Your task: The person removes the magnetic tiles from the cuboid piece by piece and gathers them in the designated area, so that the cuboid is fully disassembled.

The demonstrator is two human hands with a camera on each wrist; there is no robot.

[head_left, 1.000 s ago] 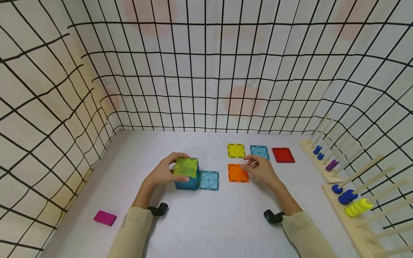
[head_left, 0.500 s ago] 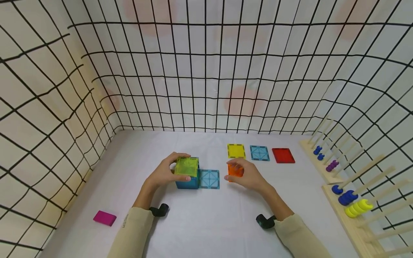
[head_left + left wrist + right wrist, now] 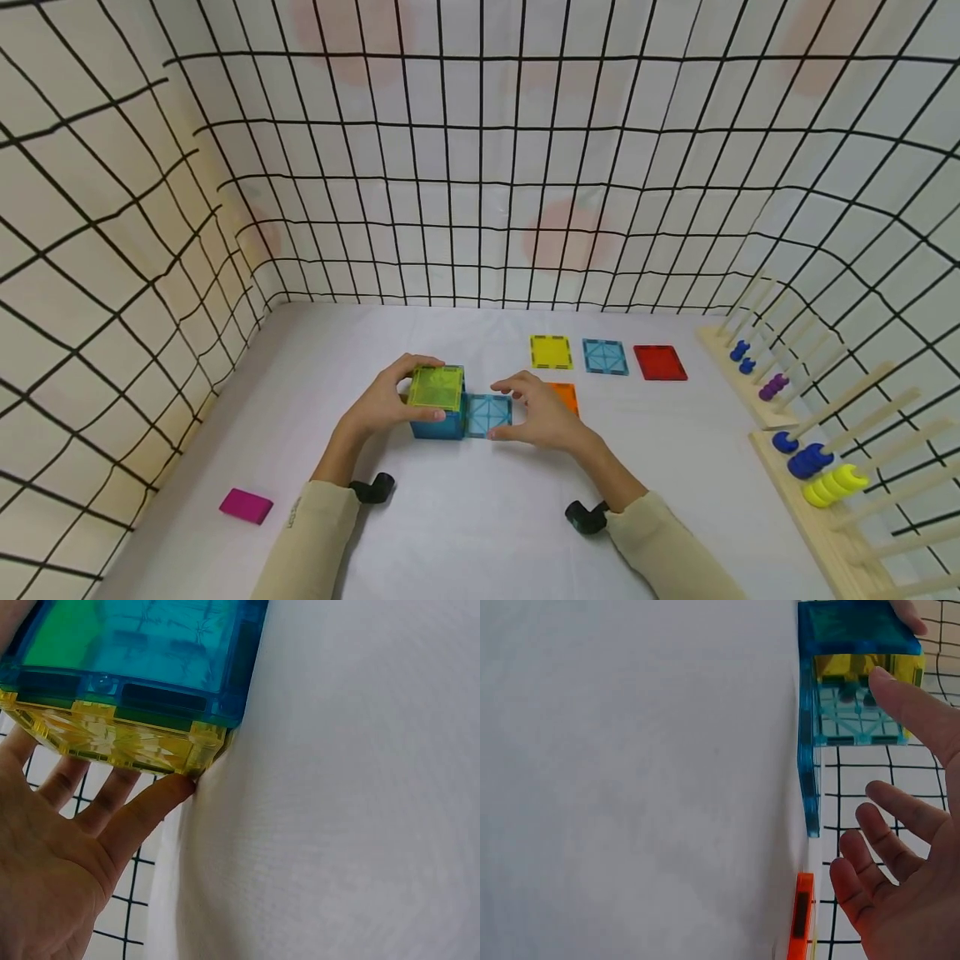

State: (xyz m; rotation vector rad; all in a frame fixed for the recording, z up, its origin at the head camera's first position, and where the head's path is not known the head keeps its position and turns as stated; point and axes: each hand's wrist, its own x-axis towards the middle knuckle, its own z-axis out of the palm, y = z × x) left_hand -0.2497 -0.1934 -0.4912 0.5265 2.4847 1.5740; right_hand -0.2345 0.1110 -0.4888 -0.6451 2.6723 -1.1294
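Observation:
My left hand (image 3: 377, 407) holds a small cube (image 3: 438, 427) of see-through magnetic tiles between thumb and fingers. The cube has a yellow-green top and blue sides; in the left wrist view, fingertips touch its yellow side (image 3: 112, 739). A light-blue magnetic tile (image 3: 487, 414) lies flat against the cube's right side. Above that tile's right edge, my right hand (image 3: 546, 417) is spread, thumb and fingers apart with nothing between them. An orange tile (image 3: 567, 397) lies partly hidden behind the right hand.
Behind lie a yellow tile (image 3: 551, 352), a blue tile (image 3: 605, 357) and a red tile (image 3: 660, 362). Wooden peg racks (image 3: 806, 508) with coloured beads stand at right. A magenta block (image 3: 246, 506) lies at left. Black wire grid (image 3: 480, 177) encloses the table's back and sides.
My right hand has moved left from the orange tile, past it, to the flat light-blue tile. The orange tile stays in place. My left hand keeps holding the cube.

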